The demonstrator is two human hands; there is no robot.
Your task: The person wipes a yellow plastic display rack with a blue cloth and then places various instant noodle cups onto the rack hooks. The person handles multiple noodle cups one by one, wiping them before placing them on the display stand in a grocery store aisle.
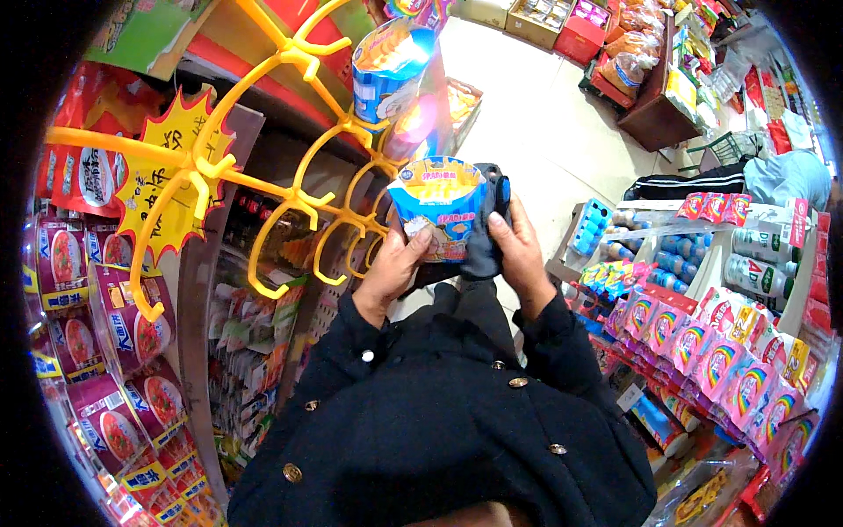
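Observation:
My left hand (395,267) grips a blue snack pack (440,211) shaped like a fries carton, thumb across its lower front. The pack is upright and bears printed writing and a picture of yellow chips. Against its right side, my right hand (520,250) holds a dark cloth (484,244), with the thumb pressed on it. Fingers behind the pack and cloth are hidden. Just beyond my left hand, a similar blue snack pack (388,72) stands among the hooks of a yellow hanging rack (290,191).
On the left are stacked purple instant-noodle packs (122,316) and a yellow handwritten sign (174,174). The right side holds a shelf of rainbow-printed pink packets (718,369) and white bottles (757,273). Cartons of goods (540,20) line the tiled floor (527,125). A person's striped sleeve or trouser leg (698,184) shows at right.

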